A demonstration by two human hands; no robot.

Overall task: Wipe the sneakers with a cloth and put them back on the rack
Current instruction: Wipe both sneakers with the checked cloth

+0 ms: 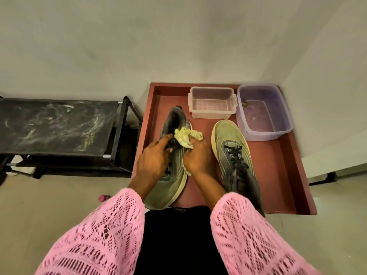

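Note:
Two olive-green sneakers with dark laces lie in a red-brown tray (282,175) on the floor. The left sneaker (170,183) points its toe toward me, heel away. My left hand (153,159) grips it across the laced middle. My right hand (197,157) presses a crumpled yellow-green cloth (184,136) against the sneaker's upper near the tongue. The right sneaker (232,147) lies untouched beside it, toe pointing away. The black shoe rack (57,126) stands to the left, its top shelf smeared with dust.
A clear plastic box (211,103) and a purple tub (262,114) holding a little water sit at the tray's far end. Walls close in behind and to the right. A small pink object (103,197) lies on the floor at left.

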